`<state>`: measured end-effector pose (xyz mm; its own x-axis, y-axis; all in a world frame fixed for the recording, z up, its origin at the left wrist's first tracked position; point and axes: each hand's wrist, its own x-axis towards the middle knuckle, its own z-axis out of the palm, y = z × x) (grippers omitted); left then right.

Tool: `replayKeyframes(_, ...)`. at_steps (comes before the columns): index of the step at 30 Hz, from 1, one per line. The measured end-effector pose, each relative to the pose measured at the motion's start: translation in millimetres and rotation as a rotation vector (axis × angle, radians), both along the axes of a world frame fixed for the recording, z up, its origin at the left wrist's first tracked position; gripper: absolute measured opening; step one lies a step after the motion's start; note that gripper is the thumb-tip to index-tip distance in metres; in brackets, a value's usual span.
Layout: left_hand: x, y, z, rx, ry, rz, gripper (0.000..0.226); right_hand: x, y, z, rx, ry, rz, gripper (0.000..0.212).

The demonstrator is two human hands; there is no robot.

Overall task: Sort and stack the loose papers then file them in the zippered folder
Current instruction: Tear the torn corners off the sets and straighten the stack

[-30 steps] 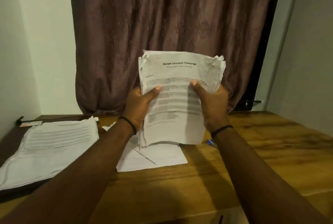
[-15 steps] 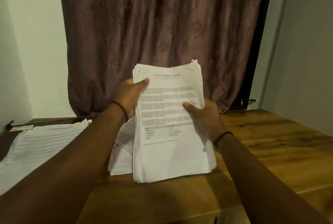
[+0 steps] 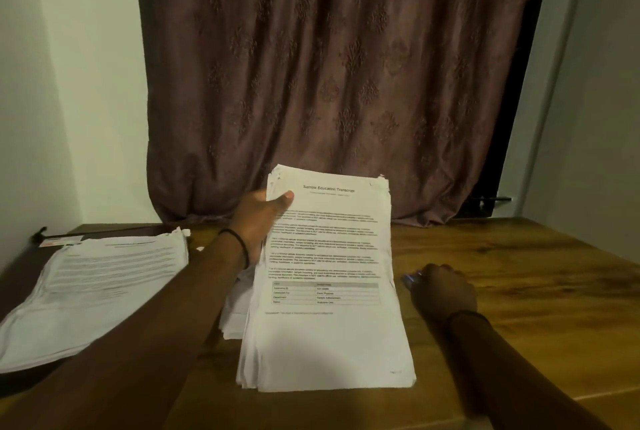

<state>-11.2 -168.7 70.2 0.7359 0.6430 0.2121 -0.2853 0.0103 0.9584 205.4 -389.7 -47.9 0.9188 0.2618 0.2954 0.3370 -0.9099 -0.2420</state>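
Stack (image 3: 329, 325): near edge on table (image 3: 519, 308), far end raised. Left hand (image 3: 258, 221) grips its upper left corner, thumb on the top sheet, headed "Sample Education Transcript". Right hand (image 3: 445, 294) is low on the table just right of the stack, fingertips at a small blue item (image 3: 412, 280); grasp unclear. Loose sheets (image 3: 235, 318) lie beneath the stack's left side. Second pile (image 3: 104, 284) far left. Curtain (image 3: 329, 83) behind.

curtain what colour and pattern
Brownish-mauve curtain with repeated tone-on-tone floral motifs; head view.
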Motion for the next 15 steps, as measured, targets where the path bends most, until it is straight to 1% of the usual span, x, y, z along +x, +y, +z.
replayKeyframes(1,-0.2,-0.9,-0.5,0.007,-0.001,-0.003,0.024,0.8,0.6,0.8,0.029,0.02,0.013,0.032)
replayKeyframes(2,-0.8,-0.9,-1.1,0.009,-0.004,-0.005,0.025,0.2,0.3,4.3,0.111,0.059,0.033,0.029)
replayKeyframes(4,-2.4,-0.4,-2.6,0.007,-0.006,-0.012,0.027,-0.2,-1.3,15.1,0.419,0.139,0.1,0.024)
replayKeyframes(6,-4.8,0.6,-2.6,0.023,-0.014,-0.003,0.025,0.5,-1.1,34.4,0.713,0.108,0.197,0.023)
replayKeyframes(8,-6.5,1.7,-0.1,0.065,-0.037,0.034,0.024,-7.1,1.6,62.2,0.871,0.007,0.344,0.026)
replayKeyframes(10,-7.7,3.1,4.8,0.123,-0.061,0.079,0.024,-26.7,6.9,98.2,0.971,-0.113,0.529,0.024)
replayKeyframes(12,-9.3,4.6,11.1,0.168,-0.073,0.119,0.023,-48.7,13.1,139.1,1.031,-0.171,0.7,0.026)
replayKeyframes(13,-10.9,5.0,14.7,0.186,-0.081,0.139,0.021,-59.9,16.5,159.7,1.009,-0.191,0.77,0.031)
replayKeyframes(15,-15.7,6.8,22.0,0.246,-0.091,0.184,0.015,-77.9,23.1,193.5,0.867,-0.212,0.88,0.038)
